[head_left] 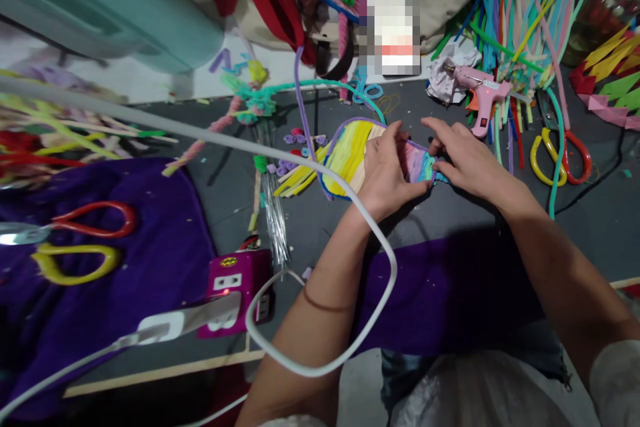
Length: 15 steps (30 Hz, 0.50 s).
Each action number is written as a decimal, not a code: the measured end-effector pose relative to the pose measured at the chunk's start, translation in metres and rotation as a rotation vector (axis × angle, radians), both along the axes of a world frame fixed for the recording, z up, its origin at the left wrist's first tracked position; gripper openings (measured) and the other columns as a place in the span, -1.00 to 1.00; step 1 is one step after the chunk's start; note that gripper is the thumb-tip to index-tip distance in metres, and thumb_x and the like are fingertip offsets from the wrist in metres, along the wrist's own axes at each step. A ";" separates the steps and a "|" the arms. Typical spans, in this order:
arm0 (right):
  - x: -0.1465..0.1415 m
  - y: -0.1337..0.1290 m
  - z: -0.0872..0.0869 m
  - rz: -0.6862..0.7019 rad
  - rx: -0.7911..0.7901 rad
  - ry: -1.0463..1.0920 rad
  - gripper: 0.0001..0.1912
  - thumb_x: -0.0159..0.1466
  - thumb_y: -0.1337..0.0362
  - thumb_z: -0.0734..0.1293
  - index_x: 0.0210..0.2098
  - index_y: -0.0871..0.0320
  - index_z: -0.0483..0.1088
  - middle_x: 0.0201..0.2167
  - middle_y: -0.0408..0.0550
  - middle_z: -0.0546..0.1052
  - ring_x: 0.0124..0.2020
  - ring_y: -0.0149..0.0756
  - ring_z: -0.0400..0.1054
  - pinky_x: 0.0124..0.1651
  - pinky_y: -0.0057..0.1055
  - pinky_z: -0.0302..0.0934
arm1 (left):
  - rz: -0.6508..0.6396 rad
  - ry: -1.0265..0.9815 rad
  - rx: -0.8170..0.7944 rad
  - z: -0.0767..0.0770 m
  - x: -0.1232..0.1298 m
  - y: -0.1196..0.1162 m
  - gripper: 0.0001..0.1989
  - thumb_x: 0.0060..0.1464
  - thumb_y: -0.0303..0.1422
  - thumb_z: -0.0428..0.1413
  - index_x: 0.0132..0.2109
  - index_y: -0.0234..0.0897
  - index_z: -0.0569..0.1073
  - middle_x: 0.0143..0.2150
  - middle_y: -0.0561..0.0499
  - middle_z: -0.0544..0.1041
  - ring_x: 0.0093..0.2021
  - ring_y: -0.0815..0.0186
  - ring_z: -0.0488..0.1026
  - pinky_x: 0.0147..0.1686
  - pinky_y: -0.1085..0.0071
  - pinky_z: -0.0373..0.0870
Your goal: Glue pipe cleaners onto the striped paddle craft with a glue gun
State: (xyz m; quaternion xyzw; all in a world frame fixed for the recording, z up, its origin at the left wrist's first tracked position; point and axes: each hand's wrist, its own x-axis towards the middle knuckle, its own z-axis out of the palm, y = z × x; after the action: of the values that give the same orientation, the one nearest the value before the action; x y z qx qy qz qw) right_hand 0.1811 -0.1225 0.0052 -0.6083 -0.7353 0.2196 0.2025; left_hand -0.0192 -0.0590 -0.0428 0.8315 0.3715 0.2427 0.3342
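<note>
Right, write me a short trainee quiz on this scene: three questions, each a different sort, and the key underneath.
1. True or false: the pink glue gun lies beside crumpled white paper.
2. Which lies on the purple cloth at the far left?
a) the glass jar
b) the scissors
c) the glue gun
3. Which lies across the middle of the striped piece: the left hand or the right hand?

Key: 1. True. 2. b. 3. The left hand.
</note>
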 end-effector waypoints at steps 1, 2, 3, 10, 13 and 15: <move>0.000 0.000 0.000 0.001 -0.002 -0.003 -0.23 0.26 0.47 0.29 0.43 0.05 0.09 -0.05 0.06 0.56 0.11 0.10 0.34 0.13 0.10 0.33 | 0.000 -0.003 0.000 0.000 0.000 0.000 0.14 -0.17 -0.18 0.47 0.46 -0.16 0.05 0.31 -0.25 0.39 0.35 -0.20 0.27 0.35 -0.19 0.19; -0.001 0.000 0.001 0.001 -0.004 -0.006 -0.23 0.26 0.47 0.29 0.43 0.05 0.09 -0.05 0.05 0.56 0.11 0.10 0.34 0.13 0.10 0.33 | 0.000 -0.006 0.000 -0.001 0.000 0.000 0.14 -0.17 -0.17 0.48 0.46 -0.15 0.06 0.32 -0.25 0.39 0.35 -0.20 0.26 0.35 -0.18 0.19; -0.001 0.000 0.001 -0.001 -0.005 -0.008 -0.23 0.26 0.47 0.28 0.43 0.05 0.08 -0.05 0.05 0.56 0.12 0.10 0.34 0.13 0.10 0.33 | 0.001 -0.007 0.001 -0.001 -0.001 0.000 0.14 -0.17 -0.16 0.48 0.46 -0.15 0.06 0.32 -0.25 0.39 0.35 -0.20 0.26 0.35 -0.18 0.20; -0.002 -0.001 0.000 0.001 0.000 -0.016 -0.22 0.28 0.49 0.29 0.43 0.03 0.07 -0.04 0.05 0.55 0.13 0.10 0.33 0.14 0.08 0.31 | 0.005 -0.007 -0.010 -0.001 -0.001 0.000 0.15 -0.17 -0.11 0.49 0.45 -0.16 0.08 0.32 -0.26 0.39 0.35 -0.21 0.27 0.36 -0.17 0.18; -0.002 -0.001 0.000 -0.006 -0.011 -0.017 -0.21 0.28 0.50 0.31 0.44 0.03 0.06 -0.04 0.04 0.55 0.14 0.08 0.33 0.14 0.06 0.30 | 0.002 -0.007 -0.003 -0.002 -0.001 0.000 0.16 -0.18 -0.11 0.49 0.45 -0.19 0.06 0.31 -0.27 0.40 0.34 -0.22 0.27 0.36 -0.19 0.17; -0.001 -0.001 0.000 -0.002 -0.015 -0.021 -0.21 0.28 0.50 0.31 0.44 0.05 0.06 -0.04 0.05 0.54 0.13 0.08 0.33 0.14 0.06 0.30 | -0.001 -0.013 0.006 -0.003 -0.001 0.001 0.17 -0.19 -0.12 0.49 0.45 -0.19 0.06 0.32 -0.26 0.40 0.33 -0.22 0.28 0.36 -0.20 0.17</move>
State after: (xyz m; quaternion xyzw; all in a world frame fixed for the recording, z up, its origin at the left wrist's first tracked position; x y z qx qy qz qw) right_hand 0.1796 -0.1233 0.0057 -0.6130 -0.7350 0.2187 0.1904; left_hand -0.0199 -0.0581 -0.0460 0.8311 0.3683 0.2491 0.3341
